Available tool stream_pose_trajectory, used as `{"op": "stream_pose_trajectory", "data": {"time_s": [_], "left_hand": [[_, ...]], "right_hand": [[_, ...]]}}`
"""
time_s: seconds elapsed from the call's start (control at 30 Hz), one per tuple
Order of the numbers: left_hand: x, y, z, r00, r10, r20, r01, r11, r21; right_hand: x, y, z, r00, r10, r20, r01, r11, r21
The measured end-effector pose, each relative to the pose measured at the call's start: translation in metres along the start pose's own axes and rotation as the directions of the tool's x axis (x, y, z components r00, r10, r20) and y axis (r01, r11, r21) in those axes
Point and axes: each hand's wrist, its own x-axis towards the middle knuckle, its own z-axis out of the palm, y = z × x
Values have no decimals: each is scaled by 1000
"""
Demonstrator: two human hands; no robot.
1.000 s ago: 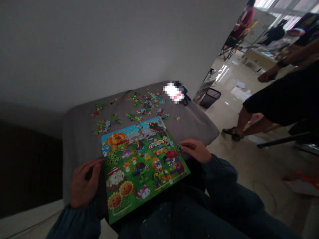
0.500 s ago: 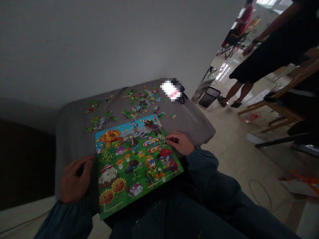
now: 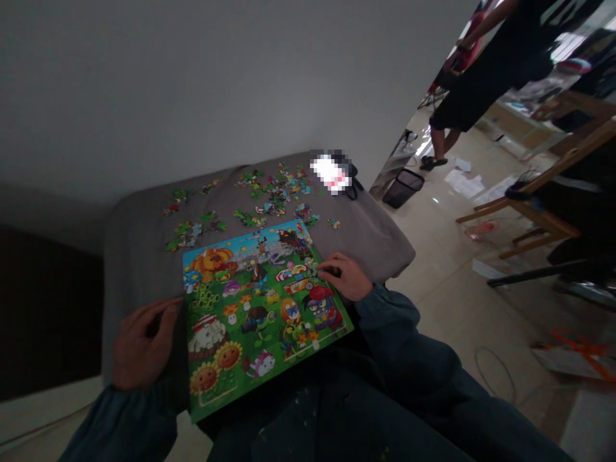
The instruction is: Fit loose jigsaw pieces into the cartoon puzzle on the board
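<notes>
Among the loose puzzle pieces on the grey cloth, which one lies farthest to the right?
The lone small piece right of the jigsaw board. It sits apart; the others lie further left, mostly in clusters.

Materials and finish, seated work area

Jigsaw board, 6 o'clock: printed card, slight sheen. Loose puzzle pieces, 12 o'clock: same printed card, resting on a grey cloth cover, matt and soft-textured. Wall, 11 o'clock: smooth matt paint. Wire-mesh waste bin, 2 o'clock: black metal, open weave. Floor tiles, 3 o'clock: polished, glossy. Chair frame, 3 o'clock: smooth bare wood. Right sleeve, 5 o'clock: dark matt cloth
</notes>
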Motion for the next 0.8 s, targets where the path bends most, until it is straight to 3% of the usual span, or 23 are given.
{"op": "stream_pose_trajectory", "data": {"time_s": [0.8], "left_hand": [[-2,5,0,1000,-13,-22,13,1000,-23]], "right_hand": [[-3,-5,0,998,4,-58,-5,1000,-20]]}}
